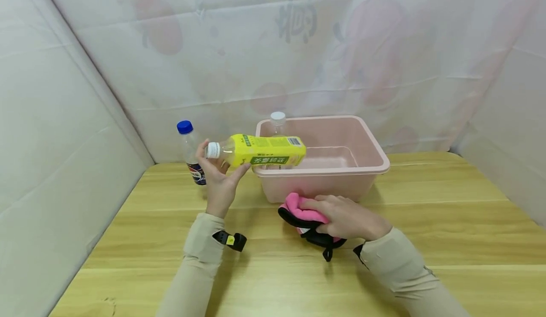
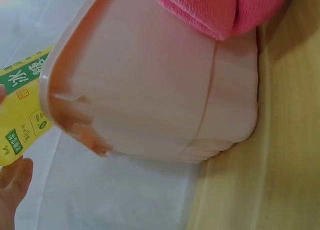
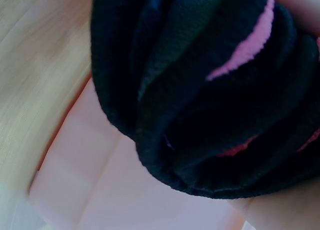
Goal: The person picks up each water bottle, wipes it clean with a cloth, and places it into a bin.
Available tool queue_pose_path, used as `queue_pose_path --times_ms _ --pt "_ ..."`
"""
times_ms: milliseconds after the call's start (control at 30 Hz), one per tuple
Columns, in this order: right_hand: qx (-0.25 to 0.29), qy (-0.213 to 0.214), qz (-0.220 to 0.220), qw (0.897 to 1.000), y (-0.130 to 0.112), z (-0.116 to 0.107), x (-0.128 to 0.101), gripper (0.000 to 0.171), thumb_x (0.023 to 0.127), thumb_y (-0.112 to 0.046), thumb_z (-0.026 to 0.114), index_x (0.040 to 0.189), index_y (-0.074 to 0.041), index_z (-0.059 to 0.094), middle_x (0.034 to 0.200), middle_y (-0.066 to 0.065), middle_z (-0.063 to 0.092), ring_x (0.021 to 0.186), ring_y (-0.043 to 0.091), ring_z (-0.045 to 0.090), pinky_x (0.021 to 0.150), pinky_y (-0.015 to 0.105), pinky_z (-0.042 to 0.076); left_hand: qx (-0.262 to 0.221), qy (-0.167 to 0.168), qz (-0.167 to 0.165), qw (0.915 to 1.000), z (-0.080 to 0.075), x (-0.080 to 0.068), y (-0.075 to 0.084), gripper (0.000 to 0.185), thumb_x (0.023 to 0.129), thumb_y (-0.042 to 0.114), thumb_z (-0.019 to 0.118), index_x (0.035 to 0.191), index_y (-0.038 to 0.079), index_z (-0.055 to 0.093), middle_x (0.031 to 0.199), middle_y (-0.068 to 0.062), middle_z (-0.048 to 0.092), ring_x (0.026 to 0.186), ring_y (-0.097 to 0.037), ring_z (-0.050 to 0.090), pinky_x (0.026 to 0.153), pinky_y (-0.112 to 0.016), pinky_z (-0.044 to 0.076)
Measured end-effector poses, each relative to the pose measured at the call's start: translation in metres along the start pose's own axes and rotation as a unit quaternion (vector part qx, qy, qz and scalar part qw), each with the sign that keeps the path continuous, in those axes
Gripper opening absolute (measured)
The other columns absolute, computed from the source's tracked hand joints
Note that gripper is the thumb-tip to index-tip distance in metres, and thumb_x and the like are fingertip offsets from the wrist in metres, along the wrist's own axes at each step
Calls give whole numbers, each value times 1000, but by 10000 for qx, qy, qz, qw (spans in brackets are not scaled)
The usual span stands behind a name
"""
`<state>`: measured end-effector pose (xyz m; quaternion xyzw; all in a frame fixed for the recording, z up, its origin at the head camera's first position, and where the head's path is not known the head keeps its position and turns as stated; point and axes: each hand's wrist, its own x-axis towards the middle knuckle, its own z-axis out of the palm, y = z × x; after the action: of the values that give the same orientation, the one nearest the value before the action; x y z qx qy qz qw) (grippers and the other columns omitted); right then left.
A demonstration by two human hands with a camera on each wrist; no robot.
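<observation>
Left hand [image 1: 221, 182] gripping yellow bottle [image 1: 270, 151], pink bin [image 1: 315, 184] at the bottle's three o'clock, right hand [image 1: 347, 217] gripping pink-and-black cloth [image 1: 304, 212] at five o'clock

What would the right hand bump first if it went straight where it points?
Probably the pink tub. The right hand points left and slightly forward, with the cloth it holds leading. Depth is unclear, so it might slip past the tub's front.

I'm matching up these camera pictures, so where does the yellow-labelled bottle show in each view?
Head: the yellow-labelled bottle is near the centre, lying nearly level.
Left wrist: at the left edge, by the pink bin.
Right wrist: not in it.
Shared landmark: the pink bin.
</observation>
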<state>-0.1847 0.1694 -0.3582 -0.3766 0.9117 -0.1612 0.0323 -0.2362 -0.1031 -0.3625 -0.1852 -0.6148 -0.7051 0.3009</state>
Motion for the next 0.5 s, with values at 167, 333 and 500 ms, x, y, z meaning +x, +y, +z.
queue_pose_path --times_ms 167,333,500 --pt "-52 17 -69 10000 0 1 0 61 82 -5 80 139 -9 61 125 11 65 111 33 62 93 56 53 550 -194 301 9978 13 8 -4 91 77 -21 75 144 0 16 136 -27 50 124 -37 56 104 -34 48" --pt "-130 69 -110 9998 3 2 0 60 81 -5 80 137 -8 62 122 11 66 109 33 63 91 55 54 1151 -878 568 9878 27 18 -7 86 78 -17 76 145 -1 23 142 -29 49 127 -41 54 109 -44 45" --pt "-68 40 -62 10000 3 2 1 59 81 -5 80 137 -9 62 122 11 65 109 33 63 92 56 54 1803 -1639 571 9682 34 24 -10 84 81 -15 75 151 5 32 145 -25 48 134 -39 49 110 -49 44"
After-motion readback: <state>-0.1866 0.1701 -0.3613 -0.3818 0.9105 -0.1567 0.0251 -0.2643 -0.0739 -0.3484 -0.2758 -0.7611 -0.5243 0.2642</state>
